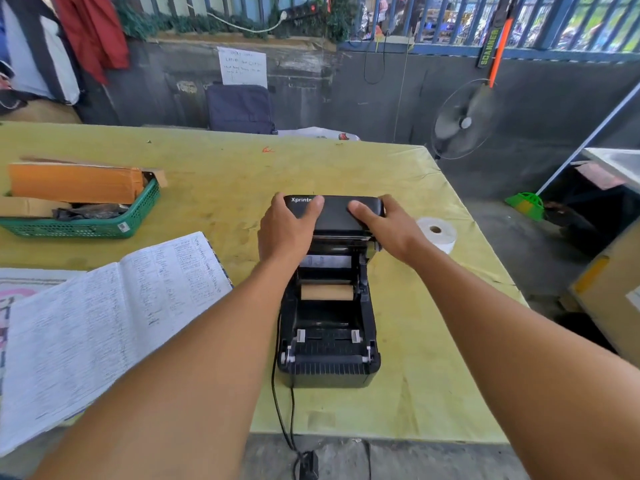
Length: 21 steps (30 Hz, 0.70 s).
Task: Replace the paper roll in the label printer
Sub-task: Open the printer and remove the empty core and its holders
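A black label printer (327, 344) stands on the yellow-covered table (221, 188) with its lid (337, 213) swung up and back. Inside the bay lies a bare brown cardboard core (326, 292) between the holders. My left hand (285, 226) grips the lid's left side, thumb on top. My right hand (388, 225) grips the lid's right side the same way. A fresh white paper roll (437, 233) stands on the table just right of the printer, untouched.
An open handwritten ledger (104, 323) lies at the left. A green basket (86, 216) with orange packets sits at far left. The printer's black cable (284, 420) runs off the near table edge. A fan (464, 121) stands beyond the far right corner.
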Motion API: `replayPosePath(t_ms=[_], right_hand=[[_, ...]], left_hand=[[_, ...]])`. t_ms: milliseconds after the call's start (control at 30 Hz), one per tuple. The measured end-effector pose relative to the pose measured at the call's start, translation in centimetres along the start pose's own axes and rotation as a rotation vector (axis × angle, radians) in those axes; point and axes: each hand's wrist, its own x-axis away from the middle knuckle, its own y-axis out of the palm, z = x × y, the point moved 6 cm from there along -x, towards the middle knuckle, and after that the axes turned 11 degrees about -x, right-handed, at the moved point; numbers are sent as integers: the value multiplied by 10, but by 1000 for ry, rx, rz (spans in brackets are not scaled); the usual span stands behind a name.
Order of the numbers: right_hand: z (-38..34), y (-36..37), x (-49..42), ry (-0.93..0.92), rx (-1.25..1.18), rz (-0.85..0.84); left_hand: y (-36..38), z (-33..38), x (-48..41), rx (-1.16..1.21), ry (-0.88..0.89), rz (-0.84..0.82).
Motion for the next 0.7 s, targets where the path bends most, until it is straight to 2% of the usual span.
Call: replayPosePath(t_ms=[233, 433, 567, 700], right_hand=[[-6, 5, -56, 194, 15, -101], [-4, 7, -75, 264, 6, -122], [1, 9, -75, 298, -67, -123], [9, 6, -66, 326, -215, -97]], left_hand=[[19, 14, -53, -96, -103, -7], [25, 18, -75, -102, -137, -54], [22, 13, -70, 125, -295, -14], [16, 10, -57, 217, -179, 58]])
